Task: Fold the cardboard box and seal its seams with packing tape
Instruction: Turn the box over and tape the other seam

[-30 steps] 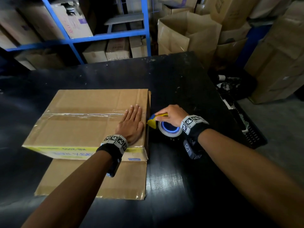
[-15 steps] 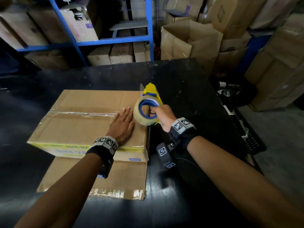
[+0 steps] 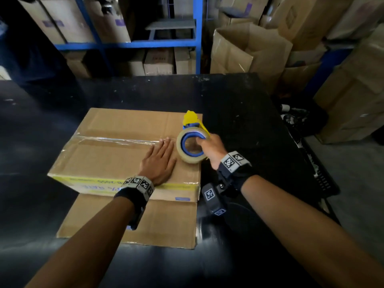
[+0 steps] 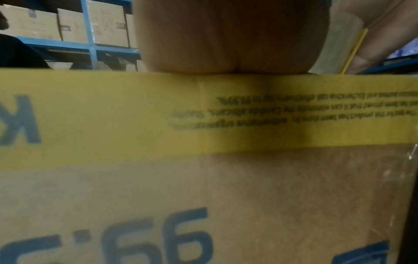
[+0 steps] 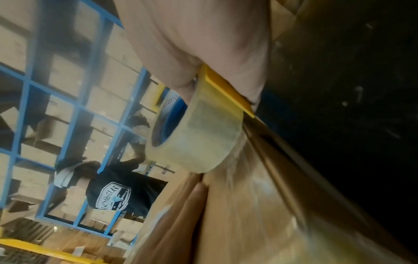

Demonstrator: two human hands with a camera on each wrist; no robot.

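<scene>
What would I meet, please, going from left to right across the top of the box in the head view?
Taped seam → left hand, flat on the box → tape roll in its dispenser → right hand gripping it → bare black table.

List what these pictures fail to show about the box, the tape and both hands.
- Left hand fingers: the left wrist view shows only the heel of the palm.
- Small print on the box yellow band: upside down and blurred, left wrist view.
- Tape dispenser cutting edge: head view, behind the roll and right hand.
- Taped seam's right end: hidden by the roll.
- Box contents: flaps closed.
</scene>
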